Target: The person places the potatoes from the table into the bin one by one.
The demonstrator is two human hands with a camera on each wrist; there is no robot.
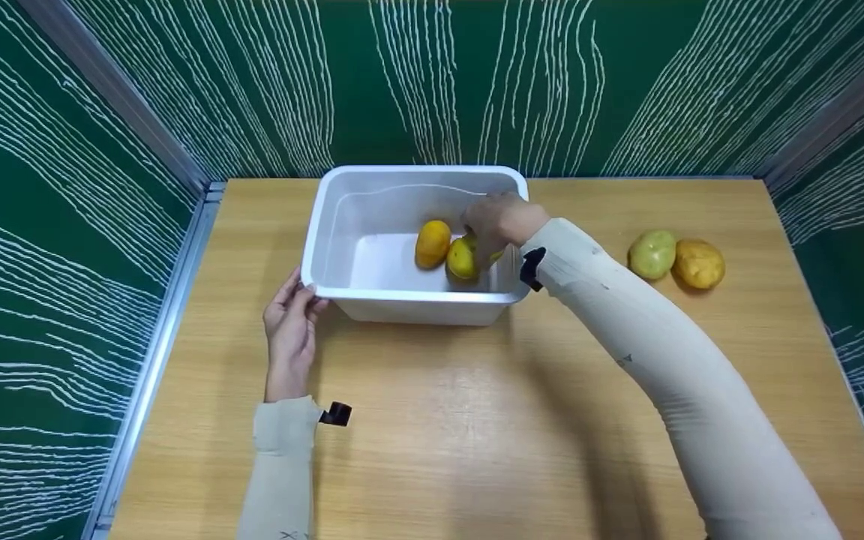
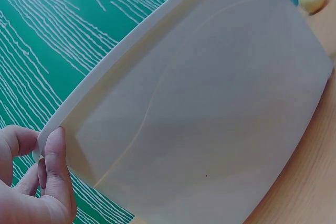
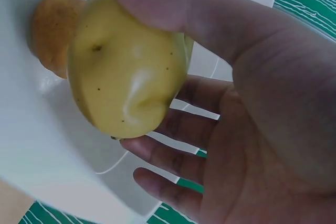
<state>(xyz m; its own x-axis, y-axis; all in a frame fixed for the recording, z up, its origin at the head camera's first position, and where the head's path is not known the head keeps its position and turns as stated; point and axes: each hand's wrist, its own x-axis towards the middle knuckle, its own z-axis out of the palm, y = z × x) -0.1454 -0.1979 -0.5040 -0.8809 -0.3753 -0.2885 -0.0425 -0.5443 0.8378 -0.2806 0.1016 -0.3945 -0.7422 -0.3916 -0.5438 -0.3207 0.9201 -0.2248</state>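
Gripping a yellow fruit (image 3: pixel 126 72) between thumb and fingers, the right hand (image 1: pixel 498 222) is inside the bin (image 1: pixel 417 309).

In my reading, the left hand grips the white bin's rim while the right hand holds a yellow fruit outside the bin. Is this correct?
Not outside: the head view shows the right hand holding the yellow fruit inside the white bin. The left hand grips its rim.

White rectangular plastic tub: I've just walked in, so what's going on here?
A person's right hand holds a smooth yellow fruit inside the white rectangular plastic tub, beside an orange oval fruit. The left hand grips the tub's near left corner. A round green fruit and a lumpy yellow fruit sit side by side on the wooden table, right of the tub.
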